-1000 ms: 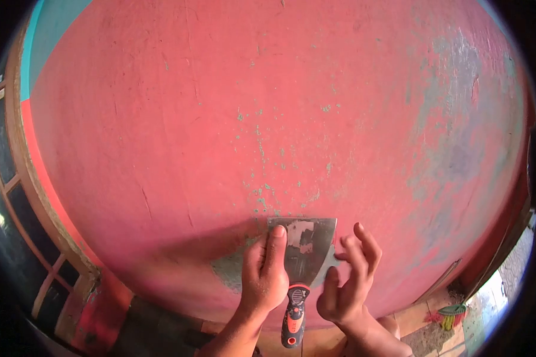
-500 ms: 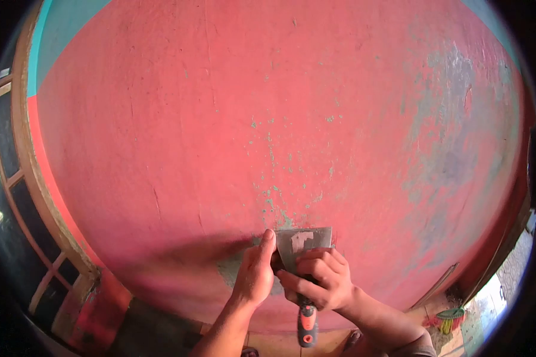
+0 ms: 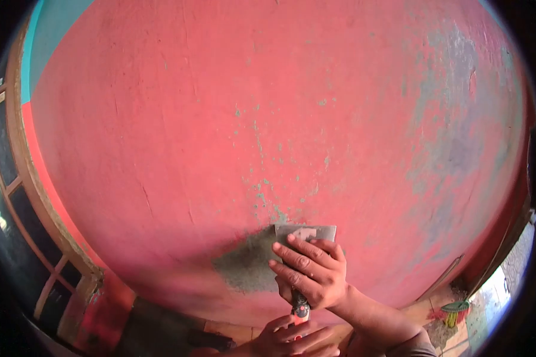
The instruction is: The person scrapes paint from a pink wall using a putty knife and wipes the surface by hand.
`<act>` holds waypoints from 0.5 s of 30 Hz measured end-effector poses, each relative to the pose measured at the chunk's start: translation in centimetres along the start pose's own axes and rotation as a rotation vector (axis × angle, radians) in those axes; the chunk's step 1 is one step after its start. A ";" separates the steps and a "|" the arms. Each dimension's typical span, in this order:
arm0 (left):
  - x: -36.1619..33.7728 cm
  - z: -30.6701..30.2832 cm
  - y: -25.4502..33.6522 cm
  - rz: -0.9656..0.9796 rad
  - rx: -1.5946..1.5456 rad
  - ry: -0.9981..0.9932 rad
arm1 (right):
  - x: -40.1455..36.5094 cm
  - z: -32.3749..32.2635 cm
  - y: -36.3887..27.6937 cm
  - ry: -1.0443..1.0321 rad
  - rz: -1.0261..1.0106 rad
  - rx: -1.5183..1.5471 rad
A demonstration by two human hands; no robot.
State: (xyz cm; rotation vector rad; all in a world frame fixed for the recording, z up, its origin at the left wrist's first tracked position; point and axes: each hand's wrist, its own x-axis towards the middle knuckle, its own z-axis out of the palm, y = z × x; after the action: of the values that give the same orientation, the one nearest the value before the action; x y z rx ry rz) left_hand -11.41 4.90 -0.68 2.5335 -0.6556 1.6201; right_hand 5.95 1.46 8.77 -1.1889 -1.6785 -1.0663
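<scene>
A wide-bladed scraper is against the pink painted wall, its straight metal edge pointing up. My right hand grips it at the blade and upper handle, with fingers laid across the metal. Lower down, my left hand has its fingers over the end of the red and black handle, part of which shows between them. Beside the blade, to its left, lies a bare grey-green patch where the pink paint is gone. Small green chips mark the paint above the blade.
A wooden window frame with dark panes runs along the left. On the right, the wall has a worn grey-green area. A broom head with coloured bristles rests on the tiled floor at lower right.
My left hand has dropped from beside the blade to the handle's end. My right hand's fingers now extend farther over the blade. The grey-green patch is more exposed to view.
</scene>
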 end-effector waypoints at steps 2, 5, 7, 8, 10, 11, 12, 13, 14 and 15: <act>4.6 -1.0 -2.1 0.139 -0.038 -0.013 | 0.5 0.1 -0.1 0.021 0.012 0.000; 6.1 -1.7 -4.0 0.175 -0.024 0.006 | 0.6 0.3 0.2 0.007 -0.004 0.011; 6.2 -1.4 -4.5 0.157 -0.054 0.033 | 0.7 0.3 0.3 -0.007 0.003 0.019; 6.1 -1.2 -4.5 0.154 -0.072 0.046 | 0.6 0.3 0.2 -0.017 0.005 0.012; 5.2 -0.4 -4.3 0.144 -0.106 0.076 | 0.0 0.3 0.1 -0.042 0.005 0.002; 2.4 0.8 -3.7 0.071 -0.177 0.013 | -0.1 0.7 -0.5 0.018 0.026 0.039; -0.3 1.9 -3.1 -0.005 -0.244 -0.045 | -0.4 0.9 -0.6 0.020 0.015 0.039; -0.9 1.7 -2.8 -0.013 -0.201 -0.141 | -0.7 1.1 -0.5 0.026 0.004 0.038; -1.3 1.9 -3.0 -0.124 -0.668 -0.220 | -0.9 1.4 -0.4 0.033 -0.005 0.036; -1.8 2.1 -3.2 -0.276 -1.123 -0.257 | -0.9 1.8 -0.2 0.069 -0.030 0.035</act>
State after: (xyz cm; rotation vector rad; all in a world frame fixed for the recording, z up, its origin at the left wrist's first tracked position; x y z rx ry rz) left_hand -9.03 7.74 -2.64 1.8275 -0.8490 0.5313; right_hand 5.69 2.87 7.27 -1.0952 -1.6594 -1.0799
